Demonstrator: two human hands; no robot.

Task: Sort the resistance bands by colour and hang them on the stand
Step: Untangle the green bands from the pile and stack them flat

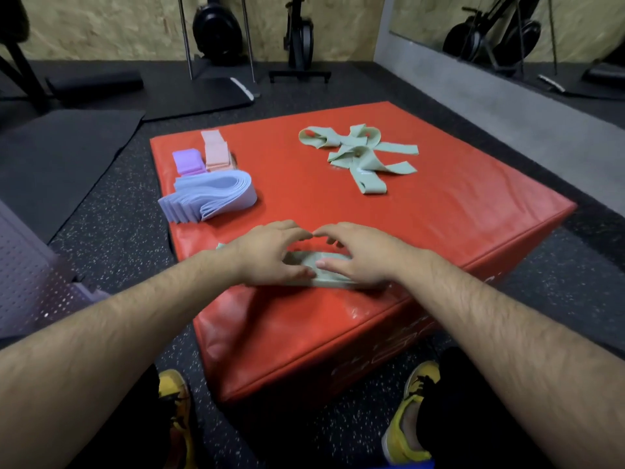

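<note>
Left hand (270,255) and right hand (355,255) lie over a folded green band (326,264) at the near edge of the red box (439,211), fingers arched and apart, thumbs pressing, nothing clamped; risk: once released, the springy fold may open or slip off that edge.
</note>
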